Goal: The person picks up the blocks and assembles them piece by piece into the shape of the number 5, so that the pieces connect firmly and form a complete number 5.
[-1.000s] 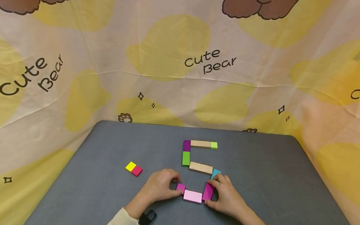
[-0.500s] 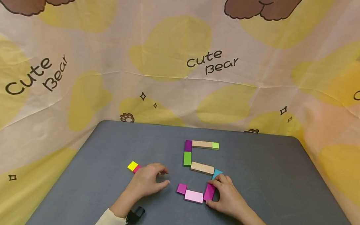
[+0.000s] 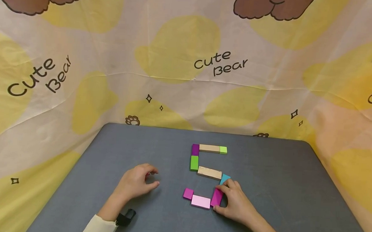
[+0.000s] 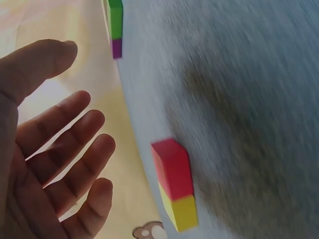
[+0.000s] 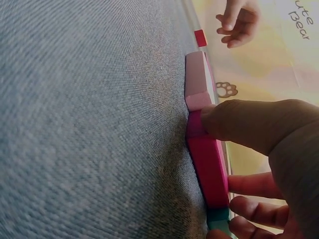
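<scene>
My right hand (image 3: 236, 201) pinches a magenta block (image 3: 216, 198) between thumb and fingers, low at the table. This block stands between a light pink block (image 3: 200, 202) and a blue block (image 3: 224, 178), partly covered by my fingers. A small magenta block (image 3: 188, 194) sits at the pink one's left end. My left hand (image 3: 137, 182) is over the table's left part, fingers loosely bent, holding nothing. Near it in the left wrist view lie a red block (image 4: 172, 169) and a yellow block (image 4: 179, 213), end to end; the left hand hides them in the head view.
Farther back, the curved line of blocks continues with a wooden block (image 3: 210, 173), a green block (image 3: 194, 163), a purple block (image 3: 195, 149), another wooden block (image 3: 209, 148) and a light green block (image 3: 223, 150). A printed cloth (image 3: 175, 68) hangs behind the grey table (image 3: 279, 174).
My left hand has let go of the small magenta block and moved left, covering the yellow and red blocks in the head view. My right hand stays at the magenta block.
</scene>
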`<control>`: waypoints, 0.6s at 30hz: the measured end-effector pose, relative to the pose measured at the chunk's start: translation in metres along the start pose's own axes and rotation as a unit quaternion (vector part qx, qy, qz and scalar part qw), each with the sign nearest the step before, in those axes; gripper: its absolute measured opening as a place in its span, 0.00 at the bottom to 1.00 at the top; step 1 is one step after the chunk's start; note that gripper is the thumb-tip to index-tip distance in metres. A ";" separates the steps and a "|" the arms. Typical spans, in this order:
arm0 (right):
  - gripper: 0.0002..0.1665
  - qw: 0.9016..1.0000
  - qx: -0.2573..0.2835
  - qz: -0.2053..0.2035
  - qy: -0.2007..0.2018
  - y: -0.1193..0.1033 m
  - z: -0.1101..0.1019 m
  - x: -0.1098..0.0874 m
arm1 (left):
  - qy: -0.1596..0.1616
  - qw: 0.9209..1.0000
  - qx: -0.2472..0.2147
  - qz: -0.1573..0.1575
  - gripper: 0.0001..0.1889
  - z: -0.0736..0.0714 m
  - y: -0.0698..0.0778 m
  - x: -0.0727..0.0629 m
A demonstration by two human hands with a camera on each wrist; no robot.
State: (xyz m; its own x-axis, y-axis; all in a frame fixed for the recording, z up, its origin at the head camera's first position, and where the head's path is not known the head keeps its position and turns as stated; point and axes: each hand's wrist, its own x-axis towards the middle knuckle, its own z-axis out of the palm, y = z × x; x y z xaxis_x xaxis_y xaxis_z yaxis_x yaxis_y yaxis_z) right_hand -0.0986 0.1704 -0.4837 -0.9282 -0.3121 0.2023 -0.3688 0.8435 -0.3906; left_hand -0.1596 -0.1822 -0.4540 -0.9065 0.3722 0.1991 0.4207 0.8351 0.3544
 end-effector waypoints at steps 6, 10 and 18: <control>0.32 1.000 -0.004 0.001 -0.003 0.000 0.001 0.000 | -0.010 1.000 0.024 -0.012 0.19 -0.003 -0.015 -0.001; 0.32 1.000 -0.002 0.005 -0.008 -0.001 0.000 0.000 | -0.021 0.999 0.045 -0.009 0.20 -0.005 -0.027 0.001; 0.32 1.000 -0.003 0.009 -0.010 -0.001 0.000 0.000 | -0.058 0.996 0.057 -0.028 0.18 -0.010 -0.037 0.005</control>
State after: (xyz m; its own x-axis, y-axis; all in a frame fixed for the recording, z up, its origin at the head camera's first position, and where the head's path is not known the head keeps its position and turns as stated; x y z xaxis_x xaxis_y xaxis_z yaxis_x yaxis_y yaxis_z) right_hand -0.0976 0.1694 -0.4830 -0.9355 -0.3054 0.1776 -0.3518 0.8513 -0.3892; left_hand -0.1790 -0.2154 -0.4572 -0.9290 0.3629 0.0721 0.3690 0.8941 0.2538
